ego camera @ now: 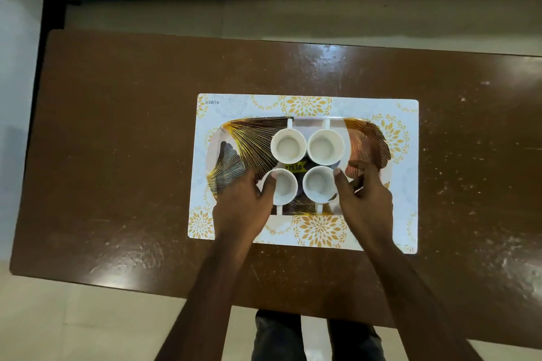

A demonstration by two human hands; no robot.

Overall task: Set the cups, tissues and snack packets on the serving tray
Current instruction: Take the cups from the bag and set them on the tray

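- Four cups (288,145) stand on the tray (234,149): two just beyond the fingertips, two right at the hands.
- The left hand (242,202) holds the left cup (283,187), with the thumb on the rim and the fingers curled round the outer wall.
- The right hand (365,193) only touches the right cup (319,184) with the thumb. Its fingers curl loosely over the tray and hold nothing.
- The hands are apart, with the two near cups between them.
- The tray lies on a mat (404,199) under both wrists.
- The cup part looks almost finished to me; perhaps a last small adjusting remains.
- Tissues and snack packets are nowhere visible, so this part is still to do.
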